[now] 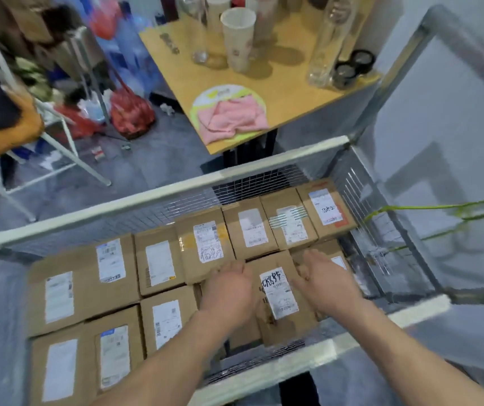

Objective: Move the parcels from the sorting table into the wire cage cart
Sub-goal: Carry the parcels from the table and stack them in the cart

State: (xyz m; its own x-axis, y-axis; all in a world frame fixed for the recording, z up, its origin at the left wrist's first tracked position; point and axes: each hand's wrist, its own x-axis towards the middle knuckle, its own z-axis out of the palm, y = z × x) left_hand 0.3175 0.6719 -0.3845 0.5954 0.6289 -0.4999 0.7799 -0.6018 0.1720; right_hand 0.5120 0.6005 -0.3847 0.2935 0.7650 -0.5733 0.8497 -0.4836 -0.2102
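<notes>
Where cage cart [158, 197] stands: grey floor [135, 168], wooden table [290, 106].

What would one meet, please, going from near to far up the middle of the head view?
Near cart rail → parcel with black handwriting → back row parcel → far cart rail → pink cloth → paper cup.

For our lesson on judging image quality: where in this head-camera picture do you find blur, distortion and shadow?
Head view: motion blur smears the clutter at upper left and softens both hands, left hand, right hand; the wide lens bows the wire cage cart rails; soft shadows fall beside the paper cup on the wooden table; label print on the parcel stays mostly unreadable.
</notes>
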